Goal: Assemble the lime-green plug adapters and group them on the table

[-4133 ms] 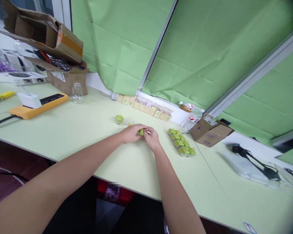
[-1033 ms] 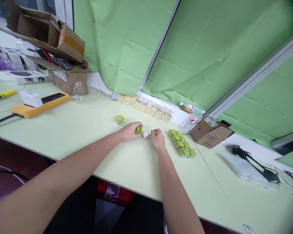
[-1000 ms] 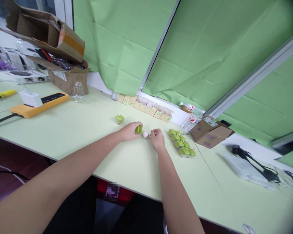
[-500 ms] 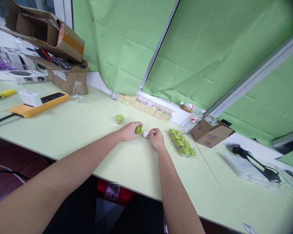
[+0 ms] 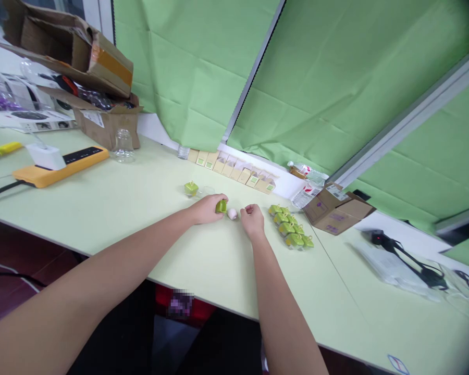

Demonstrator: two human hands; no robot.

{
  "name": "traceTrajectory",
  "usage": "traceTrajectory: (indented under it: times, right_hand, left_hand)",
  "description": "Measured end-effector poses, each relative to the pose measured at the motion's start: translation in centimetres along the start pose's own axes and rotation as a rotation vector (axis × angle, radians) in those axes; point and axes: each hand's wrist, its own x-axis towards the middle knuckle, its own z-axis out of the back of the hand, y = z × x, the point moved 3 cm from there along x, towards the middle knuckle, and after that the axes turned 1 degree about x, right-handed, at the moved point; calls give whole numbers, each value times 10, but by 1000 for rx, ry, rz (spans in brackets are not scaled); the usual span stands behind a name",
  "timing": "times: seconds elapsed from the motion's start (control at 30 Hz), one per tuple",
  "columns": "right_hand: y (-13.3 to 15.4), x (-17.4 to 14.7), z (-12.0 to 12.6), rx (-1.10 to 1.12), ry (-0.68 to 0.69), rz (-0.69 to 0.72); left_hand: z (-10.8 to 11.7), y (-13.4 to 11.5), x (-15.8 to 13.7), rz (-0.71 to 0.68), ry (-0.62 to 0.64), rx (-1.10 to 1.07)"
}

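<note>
My left hand (image 5: 208, 209) is closed around a small green cap (image 5: 221, 206), its hollow side turned to the right. Just right of the cap a small white ball-like piece (image 5: 232, 214) rests on the table. My right hand (image 5: 252, 219) is beside that piece, fingers curled and pinched; whatever is in them is too small to make out. Beyond my left hand stands a clear container with a green lid (image 5: 191, 188), and next to it a clear empty cup (image 5: 208, 192). Several green-lidded containers (image 5: 291, 228) with little loops stand in rows right of my right hand.
Small cardboard boxes (image 5: 237, 172) line the back edge. An orange power strip (image 5: 62, 165), a clear jar (image 5: 123, 147) and open cartons (image 5: 107, 122) are at left. Right, a carton (image 5: 334, 211), plastic bottles (image 5: 307, 190) and a black cable device (image 5: 410, 263) lie near the wall.
My right hand has shifted slightly right, away from the white piece, and the pale bit seen at its fingertips no longer shows. My left hand keeps its hold on the green cap.
</note>
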Motion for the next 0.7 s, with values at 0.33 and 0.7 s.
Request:
traceTrajectory:
  times: [0.33, 0.7]
  right_hand:
    - [-1, -1, 7, -131, -50, 22]
    - [-6, 1, 6, -146, -33, -9]
  left_hand:
    - [1, -1, 0, 4, 3, 0]
    - [-1, 0, 0, 3, 15, -6]
